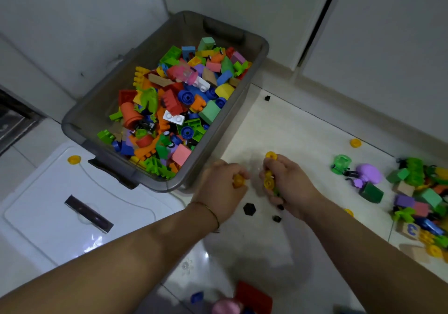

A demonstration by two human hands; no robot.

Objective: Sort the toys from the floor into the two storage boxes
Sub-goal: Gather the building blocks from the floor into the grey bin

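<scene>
A grey storage box [257, 54] full of coloured building blocks stands on the floor ahead of me. Just in front of its near right corner, my left hand [221, 187] grips a yellow wheel piece [238, 180]. Beside it, my right hand [288, 185] holds several yellow wheel pieces [269, 181], with one yellow wheel [271, 155] poking out at the top of the fist. A heap of mixed toys [421, 197] lies on the floor at the right.
A white box lid [48, 211] lies at the left with a yellow wheel [74, 159] on it. Small black pieces [249, 209] lie near my wrists. Another yellow wheel [355, 143] sits by the wall. A red block [253, 295] lies at the bottom edge.
</scene>
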